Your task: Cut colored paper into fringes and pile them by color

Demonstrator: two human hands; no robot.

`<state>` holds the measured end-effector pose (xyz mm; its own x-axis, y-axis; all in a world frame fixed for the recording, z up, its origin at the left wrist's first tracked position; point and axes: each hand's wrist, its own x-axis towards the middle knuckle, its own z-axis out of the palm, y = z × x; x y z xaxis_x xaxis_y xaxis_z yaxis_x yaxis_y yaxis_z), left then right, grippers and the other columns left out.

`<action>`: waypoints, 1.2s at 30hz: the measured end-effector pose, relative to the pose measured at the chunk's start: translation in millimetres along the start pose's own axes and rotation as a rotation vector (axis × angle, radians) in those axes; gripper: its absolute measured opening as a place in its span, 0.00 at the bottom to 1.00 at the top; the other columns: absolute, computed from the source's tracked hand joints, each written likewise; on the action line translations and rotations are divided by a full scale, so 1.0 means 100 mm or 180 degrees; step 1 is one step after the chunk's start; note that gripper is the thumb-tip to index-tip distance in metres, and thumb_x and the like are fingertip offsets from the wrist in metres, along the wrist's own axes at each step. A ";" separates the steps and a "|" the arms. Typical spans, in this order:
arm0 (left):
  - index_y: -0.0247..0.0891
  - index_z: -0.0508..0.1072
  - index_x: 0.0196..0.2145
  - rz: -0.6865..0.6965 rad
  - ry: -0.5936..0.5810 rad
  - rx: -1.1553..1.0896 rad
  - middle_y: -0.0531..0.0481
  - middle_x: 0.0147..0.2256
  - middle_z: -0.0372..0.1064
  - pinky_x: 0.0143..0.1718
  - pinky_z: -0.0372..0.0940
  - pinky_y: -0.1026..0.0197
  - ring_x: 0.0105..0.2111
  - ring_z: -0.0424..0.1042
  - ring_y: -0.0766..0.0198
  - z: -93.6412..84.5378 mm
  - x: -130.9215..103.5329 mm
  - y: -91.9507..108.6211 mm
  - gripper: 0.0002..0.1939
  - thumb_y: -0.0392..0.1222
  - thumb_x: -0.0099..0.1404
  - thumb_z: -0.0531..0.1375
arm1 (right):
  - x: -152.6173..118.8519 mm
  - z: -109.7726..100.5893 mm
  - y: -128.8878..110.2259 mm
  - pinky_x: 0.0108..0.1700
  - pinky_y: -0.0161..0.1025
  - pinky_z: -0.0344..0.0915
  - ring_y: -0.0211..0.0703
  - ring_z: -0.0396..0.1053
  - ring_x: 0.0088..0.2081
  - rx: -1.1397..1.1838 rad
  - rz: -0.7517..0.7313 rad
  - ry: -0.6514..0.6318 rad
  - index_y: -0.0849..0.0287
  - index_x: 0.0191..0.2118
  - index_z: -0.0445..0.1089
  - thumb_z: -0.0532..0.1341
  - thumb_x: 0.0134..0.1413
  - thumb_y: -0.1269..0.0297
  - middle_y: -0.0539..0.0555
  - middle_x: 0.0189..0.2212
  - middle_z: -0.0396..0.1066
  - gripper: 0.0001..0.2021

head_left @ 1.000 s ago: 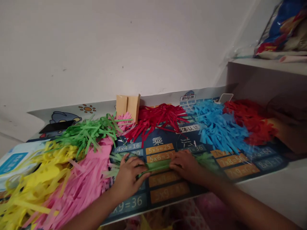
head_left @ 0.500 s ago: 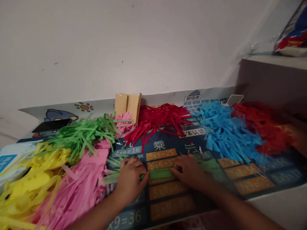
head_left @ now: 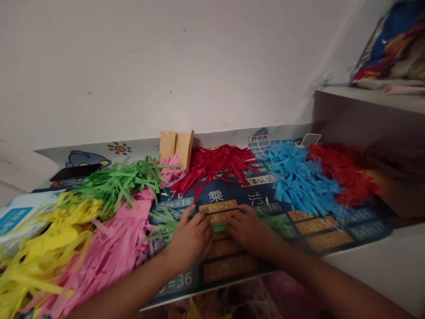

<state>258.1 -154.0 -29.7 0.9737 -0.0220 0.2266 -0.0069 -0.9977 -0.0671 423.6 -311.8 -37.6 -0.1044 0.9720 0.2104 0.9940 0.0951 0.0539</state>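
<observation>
A light green paper tassel point(head_left: 219, 228), fringed at both ends, lies across the multiplication chart in front of me. My left hand point(head_left: 193, 241) is closed over the left part of its middle band, fingers curled, with loose strips fanning out beyond it. Closed on the right part is my right hand point(head_left: 247, 231), and more strips spread past it. Only a short stretch of green shows between the hands; the rest of the band is hidden under my fingers.
Around the chart point(head_left: 186, 283) lie fringed paper bunches: green point(head_left: 122, 181), pink point(head_left: 109, 252), yellow point(head_left: 49, 239), dark red point(head_left: 219, 164), blue point(head_left: 299, 177) and red point(head_left: 345, 173). A folded tan card point(head_left: 175, 148) stands at the wall. A box-like shelf point(head_left: 368, 115) rises at right.
My hands have come closer together on the green tassel, covering more of its middle band. The view has shifted, so things on the right appear further left.
</observation>
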 end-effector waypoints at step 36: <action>0.46 0.74 0.35 -0.0023 0.0425 -0.0238 0.56 0.35 0.72 0.55 0.43 0.46 0.42 0.64 0.59 0.19 -0.09 -0.12 0.05 0.36 0.62 0.63 | 0.08 0.11 0.11 0.49 0.50 0.47 0.46 0.62 0.42 0.0202 -0.0066 0.0245 0.56 0.34 0.71 0.61 0.61 0.66 0.51 0.35 0.73 0.04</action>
<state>254.0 -141.0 -49.2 0.9349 -0.0179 0.3544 -0.0217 -0.9997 0.0066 433.6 -301.1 -45.7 -0.1247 0.9505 0.2845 0.9914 0.1308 -0.0026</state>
